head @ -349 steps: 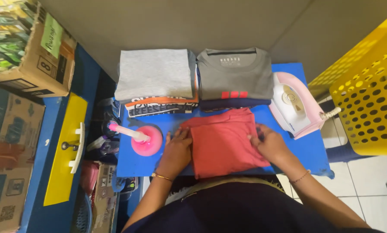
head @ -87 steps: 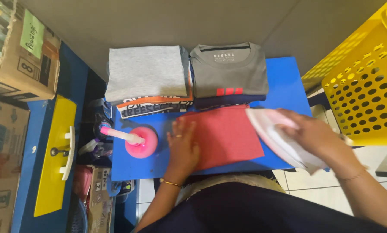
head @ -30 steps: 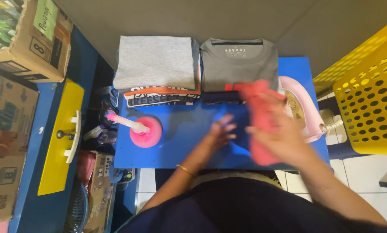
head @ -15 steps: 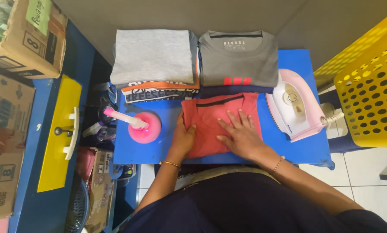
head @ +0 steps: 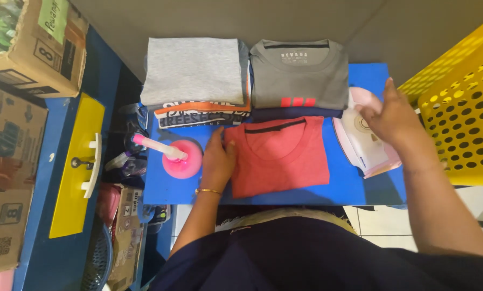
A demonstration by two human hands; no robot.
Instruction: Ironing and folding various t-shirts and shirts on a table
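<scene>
A folded red T-shirt (head: 280, 156) lies flat on the blue ironing board (head: 349, 186), neckline facing away from me. My left hand (head: 218, 160) rests flat on the shirt's left edge, a gold bangle on the wrist. My right hand (head: 390, 114) hovers with fingers apart over the pink and white iron (head: 364, 143), which stands at the board's right end. I cannot tell whether the hand touches the iron.
Two stacks of folded shirts sit at the board's far side, a light grey one (head: 195, 70) on the left and a dark grey one (head: 299, 73) on the right. A pink spray bottle (head: 178, 158) stands left of my hand. A yellow laundry basket (head: 459, 108) is at right, cardboard boxes (head: 20, 48) at left.
The red shirt now lies smooth and flat. My right hand has left the shirt and moved right to the iron. My left hand stays at the shirt's left edge.
</scene>
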